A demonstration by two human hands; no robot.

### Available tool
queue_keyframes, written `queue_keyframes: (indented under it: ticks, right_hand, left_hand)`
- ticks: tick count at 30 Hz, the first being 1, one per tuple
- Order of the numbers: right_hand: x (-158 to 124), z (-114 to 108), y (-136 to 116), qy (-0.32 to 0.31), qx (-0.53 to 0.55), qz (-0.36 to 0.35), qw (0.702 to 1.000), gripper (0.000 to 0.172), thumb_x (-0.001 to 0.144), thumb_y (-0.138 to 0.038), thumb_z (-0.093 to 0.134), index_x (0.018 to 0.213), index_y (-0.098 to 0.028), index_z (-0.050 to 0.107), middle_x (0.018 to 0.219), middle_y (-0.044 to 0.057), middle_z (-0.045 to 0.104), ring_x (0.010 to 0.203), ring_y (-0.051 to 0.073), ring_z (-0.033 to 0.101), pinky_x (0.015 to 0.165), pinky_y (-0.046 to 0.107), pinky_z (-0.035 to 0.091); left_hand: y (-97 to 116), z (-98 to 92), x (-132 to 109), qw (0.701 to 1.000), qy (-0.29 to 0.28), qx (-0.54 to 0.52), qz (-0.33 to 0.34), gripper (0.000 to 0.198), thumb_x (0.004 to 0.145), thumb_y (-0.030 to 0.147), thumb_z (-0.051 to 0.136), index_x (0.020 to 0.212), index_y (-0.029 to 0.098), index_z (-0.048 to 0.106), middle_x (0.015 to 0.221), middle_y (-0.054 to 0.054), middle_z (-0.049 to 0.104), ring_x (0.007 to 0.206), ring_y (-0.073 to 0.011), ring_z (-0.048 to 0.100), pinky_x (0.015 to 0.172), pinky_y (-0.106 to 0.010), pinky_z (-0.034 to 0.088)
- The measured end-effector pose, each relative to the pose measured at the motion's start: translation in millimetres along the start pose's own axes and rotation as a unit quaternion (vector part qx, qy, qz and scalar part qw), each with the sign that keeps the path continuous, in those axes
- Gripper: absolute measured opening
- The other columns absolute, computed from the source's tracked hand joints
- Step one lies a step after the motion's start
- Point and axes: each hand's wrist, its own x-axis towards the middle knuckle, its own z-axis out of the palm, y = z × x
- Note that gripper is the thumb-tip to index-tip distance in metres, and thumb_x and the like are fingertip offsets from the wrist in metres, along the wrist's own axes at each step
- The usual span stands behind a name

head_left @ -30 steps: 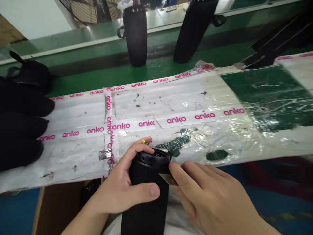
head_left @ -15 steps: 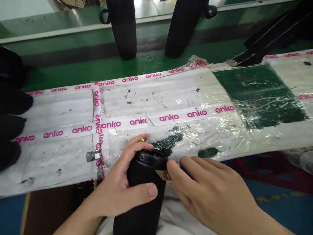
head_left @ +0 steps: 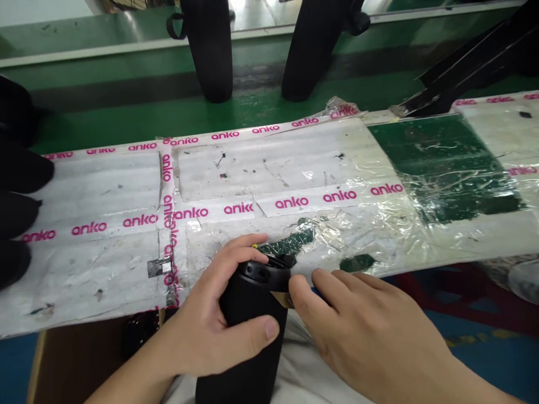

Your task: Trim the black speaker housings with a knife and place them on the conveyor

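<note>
A black cylindrical speaker [head_left: 252, 314] with a fabric-like body stands tilted in front of my lap. Its open top shows dark parts inside, and small holes dot the black rim [head_left: 256, 274]. My left hand [head_left: 227, 314] is wrapped round its upper side, the thumb across the front and the fingers over the rim. A bit of yellow, perhaps a wire connector, peeks out by those fingertips. Closed round a flat-bladed metal tool [head_left: 281, 299] with a bit of blue, my right hand [head_left: 357, 320] holds the blade against the rim's right side. Most of the tool is hidden.
The bench [head_left: 236, 168] before me is covered in white sheeting and pink-lettered tape. Two black cylinders [head_left: 210, 56] stand on the green surface beyond. More black cylinders [head_left: 17, 213] lie at the left edge. A cardboard box [head_left: 76, 359] sits below, and a dark metal bar [head_left: 458, 67] slants at right.
Both hands and the speaker have shifted slightly to the right in view. Less of the yellow piece shows by the left fingers. The blade stays at the rim.
</note>
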Motion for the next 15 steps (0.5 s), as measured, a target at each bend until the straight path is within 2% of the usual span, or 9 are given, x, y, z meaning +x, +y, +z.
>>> queue_keyframes:
  ticks: [2, 5, 9, 12, 15]
  right_hand:
    - [-2.4, -0.8, -1.9, -0.023, -0.008, 0.003, 1.0, 0.038, 0.084, -0.004, 0.046, 0.117, -0.022, 0.05, 0.075, -0.003, 0.059, 0.058, 0.021, 0.059, 0.062, 0.036, 0.038]
    - [-4.7, -4.3, -3.6, -0.044, -0.005, 0.022, 0.999, 0.043, 0.077, -0.005, 0.051, 0.115, -0.022, 0.049, 0.074, -0.004, 0.056, 0.055, 0.019, 0.059, 0.057, 0.034, 0.038]
    - [0.8, -14.0, -4.3, -0.08, -0.003, 0.045, 0.996, 0.04, 0.07, -0.006, 0.056, 0.105, -0.025, 0.05, 0.07, -0.003, 0.056, 0.049, 0.018, 0.06, 0.051, 0.033, 0.035]
    - [13.0, -21.6, -1.3, -0.145, 0.015, 0.057, 0.988, 0.035, 0.065, -0.008, 0.061, 0.091, -0.027, 0.048, 0.063, -0.004, 0.056, 0.043, 0.019, 0.059, 0.046, 0.032, 0.024]
    - [20.1, -28.8, 7.2, -0.194, 0.045, 0.044, 0.979, 0.033, 0.064, -0.008, 0.062, 0.085, -0.028, 0.046, 0.056, -0.006, 0.052, 0.038, 0.019, 0.054, 0.045, 0.033, 0.011]
  left_hand:
    - [2.6, 2.3, 0.7, 1.0, -0.001, 0.024, 0.014, 0.056, 0.092, 0.026, 0.084, 0.139, 0.04, 0.057, 0.163, -0.005, 0.052, 0.151, -0.0351, 0.054, 0.126, -0.054, 0.047]
    - [7.4, 6.7, 1.5, 0.997, 0.0, 0.072, 0.028, 0.062, 0.091, 0.023, 0.081, 0.141, 0.04, 0.05, 0.16, -0.006, 0.052, 0.147, -0.0341, 0.056, 0.124, -0.054, 0.049]
    - [14.5, 11.2, 2.9, 0.993, -0.002, 0.121, 0.015, 0.067, 0.088, 0.018, 0.078, 0.142, 0.041, 0.044, 0.159, -0.005, 0.051, 0.148, -0.0331, 0.054, 0.123, -0.054, 0.049]
    - [17.7, 13.4, 4.6, 0.991, -0.004, 0.137, -0.002, 0.063, 0.088, 0.018, 0.076, 0.138, 0.04, 0.046, 0.157, -0.004, 0.052, 0.144, -0.032, 0.058, 0.121, -0.053, 0.051]
    - [16.4, 15.9, 4.9, 0.991, 0.024, 0.131, -0.002, 0.056, 0.09, 0.021, 0.076, 0.135, 0.041, 0.05, 0.152, -0.002, 0.058, 0.141, -0.0303, 0.061, 0.119, -0.05, 0.052]
